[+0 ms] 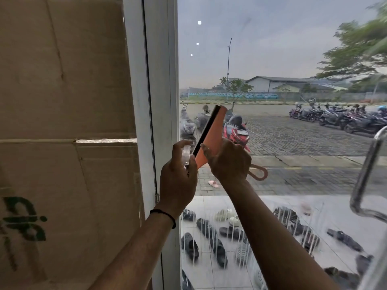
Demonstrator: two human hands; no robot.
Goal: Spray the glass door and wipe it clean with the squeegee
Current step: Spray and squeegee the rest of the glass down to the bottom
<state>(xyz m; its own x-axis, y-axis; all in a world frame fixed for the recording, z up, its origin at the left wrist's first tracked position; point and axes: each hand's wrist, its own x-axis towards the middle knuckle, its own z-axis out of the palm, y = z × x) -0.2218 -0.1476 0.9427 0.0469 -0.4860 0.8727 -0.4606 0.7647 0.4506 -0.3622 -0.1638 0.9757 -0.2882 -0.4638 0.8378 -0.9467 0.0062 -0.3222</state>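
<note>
Streaking the lower glass door [293, 216], white drips blur the shoes outside (its metal handle [365, 174] is cut off at the right edge). Tilted against the pane, the orange squeegee [211, 132] is gripped by the right hand [228, 162]. Raised beside it, the left hand [178, 181] is curled round a small clear spray bottle [186, 154], mostly hidden.

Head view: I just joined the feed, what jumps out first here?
At centre, the right hand grips an orange squeegee tilted against the glass door, beside the left hand holding a small clear spray bottle. White drips run down the lower glass over shoes lying outside. Stacked cardboard boxes fill the left side, and a metal door handle shows at the right edge.
</note>
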